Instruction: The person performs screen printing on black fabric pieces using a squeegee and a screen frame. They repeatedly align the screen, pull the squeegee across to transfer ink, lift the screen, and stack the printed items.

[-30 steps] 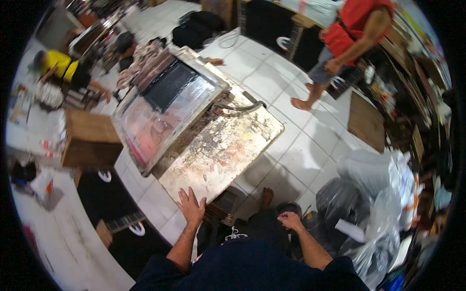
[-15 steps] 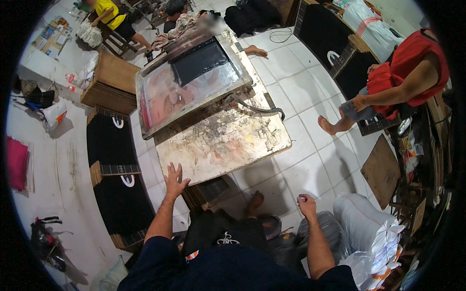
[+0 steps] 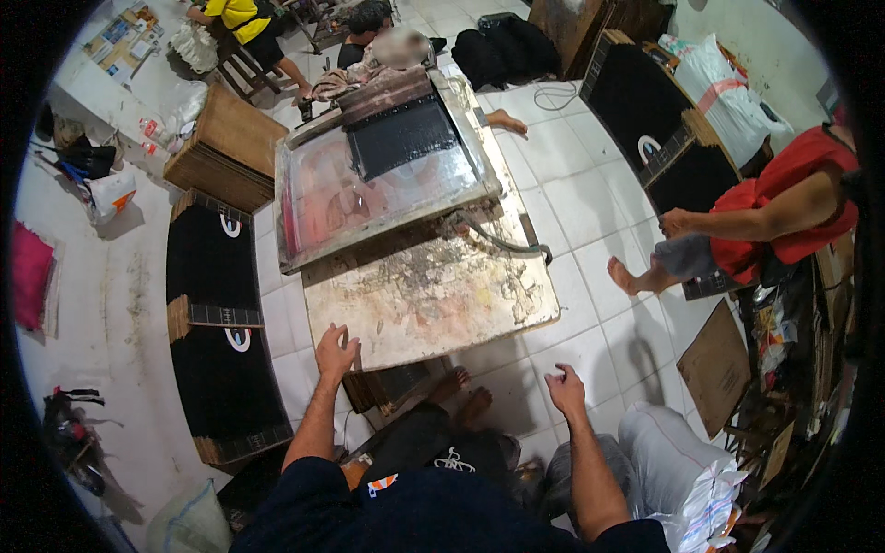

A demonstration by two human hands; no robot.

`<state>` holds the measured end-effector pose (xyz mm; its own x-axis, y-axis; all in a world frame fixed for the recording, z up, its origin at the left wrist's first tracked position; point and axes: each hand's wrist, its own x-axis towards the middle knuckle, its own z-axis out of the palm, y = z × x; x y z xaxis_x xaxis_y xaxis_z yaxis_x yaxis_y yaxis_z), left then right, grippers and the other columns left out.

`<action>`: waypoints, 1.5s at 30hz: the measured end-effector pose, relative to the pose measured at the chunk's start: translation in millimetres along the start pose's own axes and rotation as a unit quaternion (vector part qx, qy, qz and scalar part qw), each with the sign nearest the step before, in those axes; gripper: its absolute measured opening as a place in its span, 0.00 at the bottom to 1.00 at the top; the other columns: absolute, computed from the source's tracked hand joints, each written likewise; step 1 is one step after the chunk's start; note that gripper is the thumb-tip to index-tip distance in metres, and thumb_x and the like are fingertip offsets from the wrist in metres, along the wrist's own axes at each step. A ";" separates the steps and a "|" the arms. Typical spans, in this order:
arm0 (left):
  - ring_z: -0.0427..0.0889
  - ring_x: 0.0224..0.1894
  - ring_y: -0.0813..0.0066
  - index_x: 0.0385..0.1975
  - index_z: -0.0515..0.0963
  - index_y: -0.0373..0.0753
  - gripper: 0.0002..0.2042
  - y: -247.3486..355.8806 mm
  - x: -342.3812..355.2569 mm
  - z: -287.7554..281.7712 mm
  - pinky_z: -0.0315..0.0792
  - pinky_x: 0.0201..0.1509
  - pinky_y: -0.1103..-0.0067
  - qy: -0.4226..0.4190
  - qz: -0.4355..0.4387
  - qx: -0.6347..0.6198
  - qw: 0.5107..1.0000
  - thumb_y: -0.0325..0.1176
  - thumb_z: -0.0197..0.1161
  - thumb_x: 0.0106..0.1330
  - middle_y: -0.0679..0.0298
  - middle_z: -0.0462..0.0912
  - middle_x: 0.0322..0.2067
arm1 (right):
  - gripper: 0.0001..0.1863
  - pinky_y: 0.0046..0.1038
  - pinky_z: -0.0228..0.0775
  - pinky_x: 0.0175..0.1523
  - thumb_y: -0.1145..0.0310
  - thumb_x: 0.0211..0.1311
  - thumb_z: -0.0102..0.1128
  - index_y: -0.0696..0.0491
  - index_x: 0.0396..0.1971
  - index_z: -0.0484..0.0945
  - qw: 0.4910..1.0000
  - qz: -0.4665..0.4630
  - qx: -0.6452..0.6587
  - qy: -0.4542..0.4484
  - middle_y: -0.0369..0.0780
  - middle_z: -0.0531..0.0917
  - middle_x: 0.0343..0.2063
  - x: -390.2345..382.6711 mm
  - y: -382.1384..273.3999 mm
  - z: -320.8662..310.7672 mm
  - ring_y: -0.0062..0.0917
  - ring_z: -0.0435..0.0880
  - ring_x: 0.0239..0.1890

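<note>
In front of me stands a worn, stained white table (image 3: 415,313), with a hinged screen frame (image 3: 383,230) resting raised on it; its mesh (image 3: 323,194) is pink and translucent, with a dark block of wet ink (image 3: 401,138). A hose (image 3: 498,240) lies along the table's right part. My left hand (image 3: 336,355) is open at the table's near left corner, fingers touching or just over the edge. My right hand (image 3: 567,396) hangs open and empty in the air over the tiled floor, fingers loosely curved, right of the table's near edge.
Cardboard stacks (image 3: 221,129) stand left, black panels (image 3: 212,267) along both sides. Filled sacks (image 3: 668,461) lie near right. A person in red (image 3: 793,212) steps at right; a person in yellow (image 3: 230,23) and another person (image 3: 364,32) are beyond the table. Bare feet show below me.
The view has swung, moving table and screen toward upper centre. My hands have shifted slightly relative to the table. The person in red has bent forward, lowering their body toward the right panels.
</note>
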<state>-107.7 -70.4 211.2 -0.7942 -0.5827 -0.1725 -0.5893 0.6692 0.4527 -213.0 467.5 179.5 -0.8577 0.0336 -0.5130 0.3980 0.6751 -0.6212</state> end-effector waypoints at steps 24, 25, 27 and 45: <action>0.71 0.54 0.59 0.46 0.72 0.33 0.21 105.4 188.5 61.1 0.60 0.65 0.73 0.247 -0.379 -0.571 0.684 0.20 0.59 0.48 0.56 0.76 0.49 | 0.17 0.45 0.75 0.50 0.79 0.57 0.54 0.57 0.45 0.84 0.966 -0.189 -0.120 0.127 0.50 0.87 0.39 309.7 -192.4 -99.1 0.51 0.84 0.40; 0.70 0.54 0.60 0.44 0.71 0.33 0.19 107.9 191.7 61.7 0.60 0.65 0.71 0.260 -0.375 -0.583 0.672 0.20 0.59 0.48 0.56 0.75 0.49 | 0.17 0.48 0.75 0.46 0.76 0.57 0.56 0.56 0.46 0.84 0.973 -0.154 -0.105 0.137 0.52 0.87 0.36 315.4 -191.8 -107.0 0.54 0.84 0.35; 0.68 0.53 0.62 0.41 0.68 0.34 0.17 110.7 196.4 64.6 0.58 0.66 0.68 0.288 -0.365 -0.599 0.652 0.21 0.59 0.49 0.57 0.72 0.47 | 0.25 0.48 0.73 0.54 0.69 0.58 0.61 0.59 0.57 0.79 0.904 -0.177 -0.341 0.187 0.57 0.84 0.43 311.0 -201.5 -123.7 0.55 0.82 0.45; 0.69 0.35 0.73 0.27 0.64 0.38 0.09 164.2 150.7 -93.8 0.67 0.49 0.77 0.194 -0.144 -0.773 0.587 0.16 0.54 0.57 0.64 0.71 0.32 | 0.37 0.37 0.78 0.52 0.59 0.68 0.64 0.53 0.74 0.62 0.759 -0.620 -0.110 0.164 0.47 0.84 0.45 141.9 -536.8 78.2 0.39 0.84 0.44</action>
<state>-310.3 -91.6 341.6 -0.4247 -0.8306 -0.3602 0.3850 -0.5258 0.7585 -522.9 52.2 393.9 -0.5784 -0.5704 0.5831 -0.8144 0.4440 -0.3735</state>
